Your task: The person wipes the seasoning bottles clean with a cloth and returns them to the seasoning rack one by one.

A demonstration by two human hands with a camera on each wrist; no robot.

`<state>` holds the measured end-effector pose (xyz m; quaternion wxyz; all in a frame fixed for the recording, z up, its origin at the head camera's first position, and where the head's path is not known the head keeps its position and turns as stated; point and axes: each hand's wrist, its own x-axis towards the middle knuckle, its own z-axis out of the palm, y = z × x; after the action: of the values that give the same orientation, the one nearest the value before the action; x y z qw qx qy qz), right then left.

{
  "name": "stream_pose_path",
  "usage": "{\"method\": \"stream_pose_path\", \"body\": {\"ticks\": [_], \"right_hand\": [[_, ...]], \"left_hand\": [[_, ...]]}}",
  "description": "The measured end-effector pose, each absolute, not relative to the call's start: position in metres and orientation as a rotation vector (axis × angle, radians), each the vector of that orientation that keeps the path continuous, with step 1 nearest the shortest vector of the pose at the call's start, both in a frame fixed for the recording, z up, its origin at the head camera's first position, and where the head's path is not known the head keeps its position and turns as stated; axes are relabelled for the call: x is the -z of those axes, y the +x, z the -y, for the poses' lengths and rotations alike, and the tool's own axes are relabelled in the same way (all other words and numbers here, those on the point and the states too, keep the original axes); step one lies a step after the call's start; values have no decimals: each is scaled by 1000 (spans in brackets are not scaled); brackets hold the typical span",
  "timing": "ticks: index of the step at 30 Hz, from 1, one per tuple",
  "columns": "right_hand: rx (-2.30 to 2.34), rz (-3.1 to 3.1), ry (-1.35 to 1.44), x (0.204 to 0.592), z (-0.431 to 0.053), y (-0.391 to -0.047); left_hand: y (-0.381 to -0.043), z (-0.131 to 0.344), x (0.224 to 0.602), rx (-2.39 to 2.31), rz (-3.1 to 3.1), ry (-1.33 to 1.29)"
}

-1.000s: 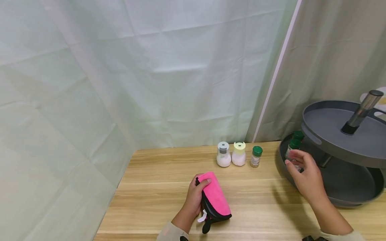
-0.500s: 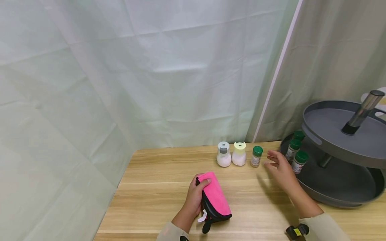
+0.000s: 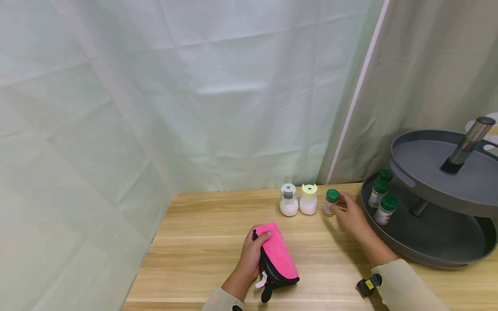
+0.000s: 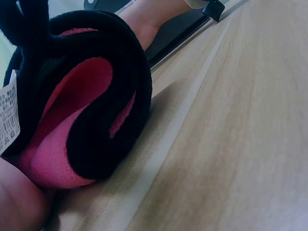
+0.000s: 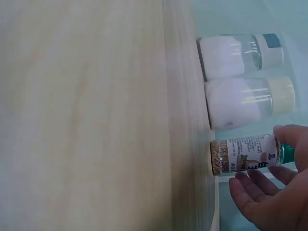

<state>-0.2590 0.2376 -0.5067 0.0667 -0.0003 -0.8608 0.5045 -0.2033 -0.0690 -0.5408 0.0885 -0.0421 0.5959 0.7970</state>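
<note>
My left hand (image 3: 252,252) holds a folded pink cloth (image 3: 278,252) with black edging, a hanging loop and a white label, thumb on top. In the left wrist view the folded end of this cloth (image 4: 72,149) fills the left side. At the back of the table my right hand (image 3: 352,216) pinches a green-capped spice jar (image 3: 329,209) between thumb and fingers near its cap. The right wrist view shows the jar (image 5: 245,155) standing on the table, its label and brown granules visible, with the other fingers of the right hand (image 5: 274,197) apart from it.
Left of the spice jar stand two glass shakers of white powder, one grey-capped (image 3: 288,200), one yellow-capped (image 3: 309,200). At right is a dark two-tier round tray (image 3: 447,235); its lower tier bears several green-capped jars (image 3: 384,211). A pale curtain (image 3: 249,108) hangs behind the wooden table (image 3: 202,250).
My right hand has moved left from the jars on the lower tray tier to the spice jar on the table and taken hold of it. The left hand and cloth have stayed still.
</note>
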Motion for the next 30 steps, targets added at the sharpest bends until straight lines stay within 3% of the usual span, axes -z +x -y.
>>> {"method": "stream_pose_path", "body": {"ticks": [18, 30], "right_hand": [[-1517, 2484, 26, 491, -224, -238], [-1496, 2479, 236, 469, -202, -201]], "left_hand": [[-201, 69, 534, -2413, -1759, -96], [-189, 62, 494, -2374, -1827, 51]]}}
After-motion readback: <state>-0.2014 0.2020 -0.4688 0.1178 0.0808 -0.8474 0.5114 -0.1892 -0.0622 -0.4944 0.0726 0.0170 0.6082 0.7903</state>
